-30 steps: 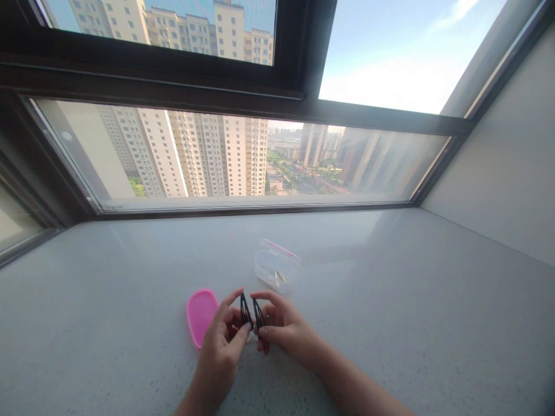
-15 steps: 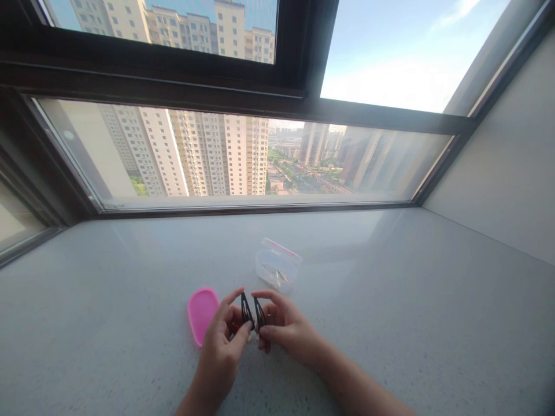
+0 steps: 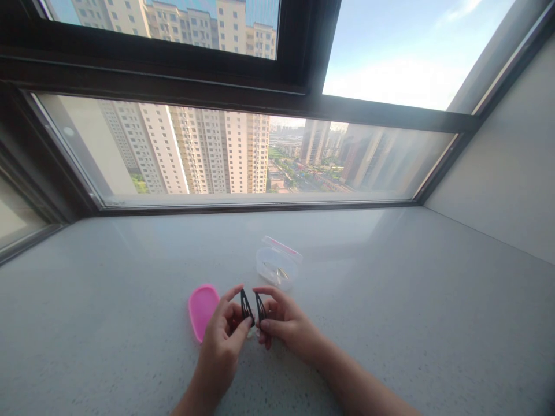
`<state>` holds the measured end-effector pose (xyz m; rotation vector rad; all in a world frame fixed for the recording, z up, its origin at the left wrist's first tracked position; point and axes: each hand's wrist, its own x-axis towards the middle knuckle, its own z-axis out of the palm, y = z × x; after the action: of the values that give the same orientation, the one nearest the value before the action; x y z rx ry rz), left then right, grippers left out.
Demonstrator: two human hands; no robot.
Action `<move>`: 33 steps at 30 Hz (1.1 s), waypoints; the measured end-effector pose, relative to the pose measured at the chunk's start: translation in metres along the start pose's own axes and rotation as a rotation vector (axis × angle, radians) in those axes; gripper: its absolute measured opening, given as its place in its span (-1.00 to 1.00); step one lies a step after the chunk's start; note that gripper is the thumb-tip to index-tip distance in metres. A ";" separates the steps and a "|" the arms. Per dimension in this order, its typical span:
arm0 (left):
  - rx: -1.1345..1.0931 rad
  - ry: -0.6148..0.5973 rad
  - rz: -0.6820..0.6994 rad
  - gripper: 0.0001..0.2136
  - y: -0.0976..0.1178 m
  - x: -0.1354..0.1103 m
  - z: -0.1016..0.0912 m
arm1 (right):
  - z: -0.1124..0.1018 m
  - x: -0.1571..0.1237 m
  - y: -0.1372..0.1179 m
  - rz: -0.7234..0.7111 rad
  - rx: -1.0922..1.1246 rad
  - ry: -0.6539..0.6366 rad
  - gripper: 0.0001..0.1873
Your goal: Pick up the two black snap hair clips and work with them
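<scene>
My left hand point(image 3: 223, 335) pinches a black snap hair clip point(image 3: 247, 307) between thumb and index finger, holding it upright. A matching black hair clip point(image 3: 261, 307) stands in the pinch of my right hand point(image 3: 288, 323). The two clips face each other with a narrow gap between them. Beneath the fingers some small pale thing shows in part, too hidden to name. Just left of my left hand lies a pink oval tray or lid point(image 3: 203, 312), partly covered by that hand. Beyond my hands stands a clear plastic box point(image 3: 271, 267), its lid raised, with small metallic pieces inside.
Everything rests on a pale speckled windowsill point(image 3: 390, 300). A dark window frame point(image 3: 260, 209) borders its far side, with tall buildings outside. On the right a white wall point(image 3: 511, 162) rises from the sill.
Both hands keep their pinch on the clips, with only a very slight shift of the clips. The view has moved a little; the box and pink piece stay put.
</scene>
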<state>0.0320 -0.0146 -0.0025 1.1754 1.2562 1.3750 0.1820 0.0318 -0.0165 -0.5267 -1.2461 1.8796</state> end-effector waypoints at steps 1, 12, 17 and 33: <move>0.000 -0.003 -0.003 -0.50 0.000 0.000 0.000 | 0.000 0.000 0.000 0.003 0.006 -0.002 -0.42; -0.015 -0.011 -0.015 -0.53 -0.004 0.004 -0.003 | -0.004 -0.001 0.003 0.035 0.066 -0.017 -0.47; -0.063 -0.009 -0.025 -0.52 -0.002 0.003 -0.003 | -0.003 -0.001 0.002 0.039 0.072 -0.008 -0.51; -0.109 -0.010 -0.096 -0.42 -0.001 0.003 0.000 | -0.006 0.000 0.007 0.040 0.064 -0.013 -0.50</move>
<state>0.0314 -0.0116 -0.0030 1.0333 1.1999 1.3482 0.1832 0.0337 -0.0251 -0.5096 -1.1878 1.9521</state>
